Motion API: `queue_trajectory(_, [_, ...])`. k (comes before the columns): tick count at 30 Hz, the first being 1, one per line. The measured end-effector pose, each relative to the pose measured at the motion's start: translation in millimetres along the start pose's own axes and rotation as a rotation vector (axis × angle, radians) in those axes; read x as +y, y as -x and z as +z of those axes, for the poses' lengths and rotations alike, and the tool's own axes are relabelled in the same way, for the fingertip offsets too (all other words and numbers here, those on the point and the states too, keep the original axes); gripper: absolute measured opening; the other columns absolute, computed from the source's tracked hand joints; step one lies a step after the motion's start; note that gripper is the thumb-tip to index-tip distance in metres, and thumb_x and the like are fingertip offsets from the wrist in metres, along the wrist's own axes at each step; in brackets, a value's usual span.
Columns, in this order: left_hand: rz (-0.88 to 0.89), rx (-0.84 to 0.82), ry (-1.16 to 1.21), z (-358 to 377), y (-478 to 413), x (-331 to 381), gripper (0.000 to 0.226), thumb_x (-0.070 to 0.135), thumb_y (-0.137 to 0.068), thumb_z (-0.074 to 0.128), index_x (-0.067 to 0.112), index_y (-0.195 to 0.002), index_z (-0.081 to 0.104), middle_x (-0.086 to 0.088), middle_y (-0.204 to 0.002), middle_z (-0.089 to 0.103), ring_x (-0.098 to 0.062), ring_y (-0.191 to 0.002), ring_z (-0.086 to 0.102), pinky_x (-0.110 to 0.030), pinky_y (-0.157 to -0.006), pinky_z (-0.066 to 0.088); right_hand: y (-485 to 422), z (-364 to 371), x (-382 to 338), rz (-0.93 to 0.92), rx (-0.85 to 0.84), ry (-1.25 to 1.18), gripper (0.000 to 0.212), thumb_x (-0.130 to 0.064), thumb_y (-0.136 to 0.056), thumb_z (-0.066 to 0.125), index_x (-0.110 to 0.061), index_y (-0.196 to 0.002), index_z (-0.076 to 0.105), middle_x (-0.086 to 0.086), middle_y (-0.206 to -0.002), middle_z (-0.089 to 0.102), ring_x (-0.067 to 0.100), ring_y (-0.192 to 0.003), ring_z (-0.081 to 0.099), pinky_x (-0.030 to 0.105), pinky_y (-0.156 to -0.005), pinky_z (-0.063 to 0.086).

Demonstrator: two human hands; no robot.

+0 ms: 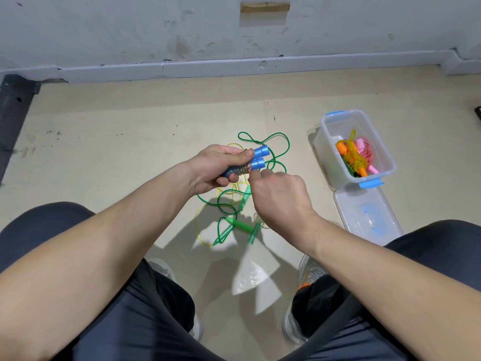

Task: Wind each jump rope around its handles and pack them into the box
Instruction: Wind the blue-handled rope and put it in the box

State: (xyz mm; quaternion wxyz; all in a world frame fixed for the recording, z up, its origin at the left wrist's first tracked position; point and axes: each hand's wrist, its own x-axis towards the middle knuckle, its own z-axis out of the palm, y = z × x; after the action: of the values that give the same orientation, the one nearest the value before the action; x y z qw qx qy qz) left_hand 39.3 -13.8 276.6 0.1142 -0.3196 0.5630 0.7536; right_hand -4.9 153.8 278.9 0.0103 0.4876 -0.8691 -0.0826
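While left hand (221, 165) clamps 2 blue handles (259, 157), right hand (278, 194) pinches cord (243, 168), judged limp, springy; hold by handles.

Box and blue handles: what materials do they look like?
Box: clear, glossy plastic by the look; contents show through its walls, blue clips. Blue handles, gripped in the left hand: probably smooth hard plastic, with bright highlights on their caps.
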Motion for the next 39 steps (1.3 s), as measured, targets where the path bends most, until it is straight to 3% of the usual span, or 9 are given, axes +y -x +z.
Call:
queue_trajectory(4, [0.02, 0.059, -0.068, 3.8, -1.9, -2.4, 0.018, 0.025, -0.089, 0.075, 0.008, -0.097, 0.072, -0.004, -0.08, 0.061, -0.01, -0.048, 0.04, -0.016, -0.034, 0.021, -1.0, 4.3, -2.2, -0.031, 0.071, -0.091, 0.013, -0.018, -0.097, 0.046, -0.017, -0.1, 0.058, 0.0, -0.085, 0.064, 0.027, -0.074, 0.066, 0.029, -0.047, 0.019])
queue_trajectory(8, [0.072, 0.001, 0.044, -3.6, -1.6, 4.1, 0.024, 0.026, -0.094, 0.068, 0.006, -0.108, 0.07, -0.006, -0.088, 0.062, -0.007, -0.047, 0.039, -0.014, -0.034, 0.02, -7.2, 18.7, 7.1, 0.24, -0.074, -1.134, 0.044, -0.042, -0.105, 0.032, -0.019, -0.082, 0.061, -0.009, -0.063, 0.055, 0.018, -0.063, 0.05, 0.036, -0.063, 0.037])
queue_trajectory(11, [0.068, -0.117, 0.055, -8.5, 2.6, 11.1, 0.021, 0.03, -0.088, 0.069, 0.013, -0.099, 0.074, -0.004, -0.089, 0.061, -0.006, -0.048, 0.039, -0.013, -0.034, 0.019, -12.7, 37.9, 19.1, 0.177, -0.278, -1.471, 0.048, -0.049, -0.101, 0.041, -0.022, -0.064, 0.056, -0.014, -0.055, 0.042, 0.009, -0.055, 0.036, 0.029, -0.059, 0.03])
queue_trajectory(14, [0.033, -0.222, -0.046, -8.6, 7.4, 10.4, 0.016, 0.029, -0.081, 0.07, 0.017, -0.09, 0.076, -0.002, -0.082, 0.056, -0.006, -0.047, 0.037, -0.013, -0.034, 0.017, -21.0, 37.3, 37.8, 0.148, -0.408, -1.492, 0.035, -0.049, -0.088, 0.063, -0.017, -0.074, 0.067, 0.002, -0.069, 0.048, 0.01, -0.061, 0.035, 0.027, -0.057, 0.029])
queue_trajectory(17, [0.035, -0.263, -0.264, -8.7, 7.1, 8.6, 0.032, 0.023, -0.08, 0.079, 0.012, -0.107, 0.068, -0.002, -0.073, 0.061, -0.01, -0.046, 0.039, -0.016, -0.037, 0.023, -30.8, 30.3, 60.5, 0.102, -0.438, -1.439, 0.006, -0.015, -0.089, 0.072, -0.011, -0.085, 0.071, -0.011, -0.062, 0.05, 0.002, -0.057, 0.039, 0.018, -0.056, 0.031])
queue_trajectory(20, [0.008, -0.243, -0.45, -5.3, 7.6, 7.9, 0.036, 0.019, -0.082, 0.082, 0.017, -0.109, 0.059, -0.008, -0.076, 0.065, -0.014, -0.046, 0.041, -0.019, -0.041, 0.028, -36.8, 22.2, 68.1, 0.072, -0.45, -1.328, 0.013, -0.004, -0.085, 0.076, -0.014, -0.078, 0.071, 0.001, -0.067, 0.058, 0.005, -0.06, 0.046, 0.017, -0.058, 0.036])
queue_trajectory(27, [0.034, -0.31, -0.745, 11.2, 6.2, -4.9, 0.034, 0.019, -0.087, 0.078, 0.021, -0.117, 0.063, 0.009, -0.065, 0.062, -0.011, -0.047, 0.045, -0.019, -0.042, 0.032, -40.9, -2.7, 55.1, 0.271, -0.397, -1.296, 0.009, -0.008, -0.087, 0.075, 0.001, -0.086, 0.074, 0.006, -0.063, 0.067, 0.007, -0.047, 0.048, 0.018, -0.049, 0.039])
queue_trajectory(34, [0.085, -0.161, -0.755, 4.9, -1.2, -10.3, 0.044, 0.042, -0.072, 0.085, 0.017, -0.104, 0.069, -0.01, -0.089, 0.071, -0.02, -0.065, 0.055, -0.028, -0.058, 0.044, -26.3, -11.8, 35.9, 0.513, -0.223, -1.345, 0.016, -0.016, -0.086, 0.075, -0.012, -0.098, 0.065, 0.005, -0.072, 0.075, 0.012, -0.056, 0.066, 0.029, -0.063, 0.055])
queue_trajectory(39, [0.14, -0.005, -0.657, 4.3, -5.4, -9.0, 0.013, 0.019, -0.086, 0.079, 0.015, -0.092, 0.068, 0.014, -0.057, 0.062, -0.003, -0.043, 0.049, -0.016, -0.04, 0.034, -15.4, -17.1, 26.1, 0.496, -0.205, -1.192, 0.016, -0.028, -0.087, 0.07, -0.013, -0.081, 0.066, 0.001, -0.061, 0.07, 0.016, -0.045, 0.063, 0.035, -0.056, 0.054])
